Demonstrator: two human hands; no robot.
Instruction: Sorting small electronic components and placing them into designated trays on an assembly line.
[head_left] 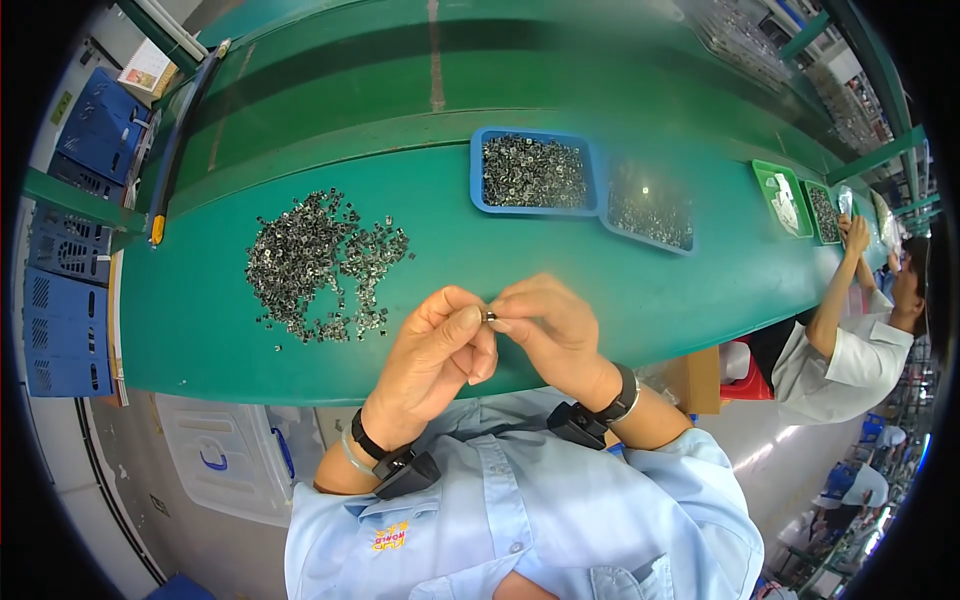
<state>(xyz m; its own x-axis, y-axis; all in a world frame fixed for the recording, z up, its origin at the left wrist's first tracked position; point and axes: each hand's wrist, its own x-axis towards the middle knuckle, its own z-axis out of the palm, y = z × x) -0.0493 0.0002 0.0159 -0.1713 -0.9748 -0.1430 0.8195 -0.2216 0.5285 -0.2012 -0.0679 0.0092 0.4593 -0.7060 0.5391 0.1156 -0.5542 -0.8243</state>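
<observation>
My left hand and my right hand meet over the near edge of the green table. Between their fingertips they pinch one small dark metal part. To the left of my hands a loose heap of several small dark metal parts lies spread on the table. Beyond my hands stands a blue tray full of similar parts, with a second, darker tray touching its right side.
Two green trays stand further right, where another person in a white shirt works. Blue crates are stacked at the left. A white lidded bin sits under the table. A raised green shelf runs behind.
</observation>
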